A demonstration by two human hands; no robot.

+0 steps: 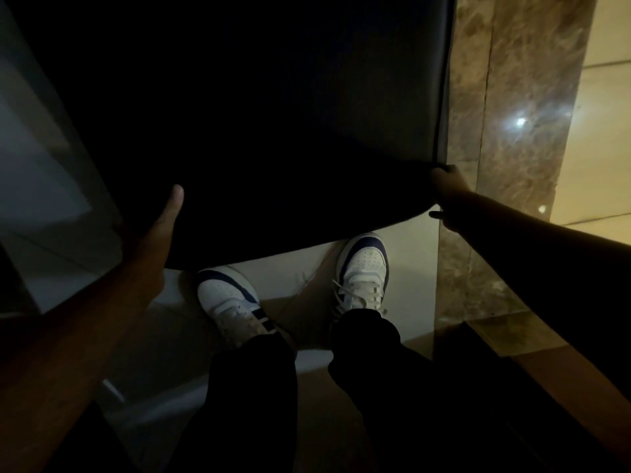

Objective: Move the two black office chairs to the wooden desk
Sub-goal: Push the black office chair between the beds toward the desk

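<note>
A black office chair fills the upper middle of the head view; I see the padded back from above, dark and smooth. My left hand grips its near left corner, thumb up on the pad. My right hand clamps the near right corner, fingers curled over the edge. The chair's seat, base and wheels are hidden under the backrest. The second chair and the wooden desk are out of sight.
My two white and navy sneakers stand on pale floor tiles just behind the chair. A brown marble strip runs along the right, with cream floor beyond. A grey glass-like panel stands close on the left.
</note>
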